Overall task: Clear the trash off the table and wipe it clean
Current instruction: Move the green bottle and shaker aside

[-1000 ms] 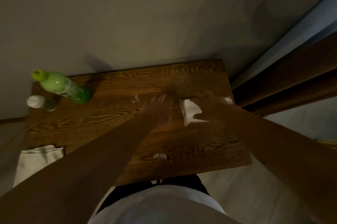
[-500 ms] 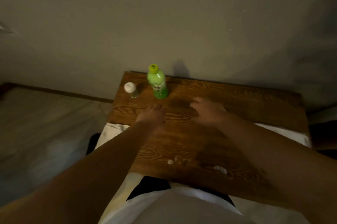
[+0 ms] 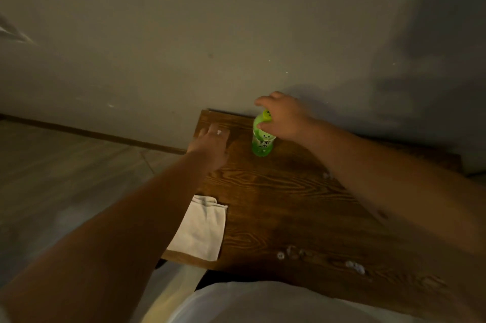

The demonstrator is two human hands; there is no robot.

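Most of it's left: right hand point(image 3: 285, 118) grasps the bottle point(image 3: 261, 140), left hand point(image 3: 211, 145) (grip unclear) reaches beside it; crumbs point(image 3: 292, 254) remain, cloth point(image 3: 200, 229) untouched on the table point(image 3: 276, 191).

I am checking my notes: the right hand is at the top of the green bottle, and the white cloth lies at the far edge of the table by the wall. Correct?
One detail is wrong. The head view shows the white cloth at the table's near left corner, not by the wall. The right hand is indeed at the top of the green bottle.

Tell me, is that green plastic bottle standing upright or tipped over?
Upright: the green plastic bottle stands on the wooden table, cap uppermost, under the right hand.
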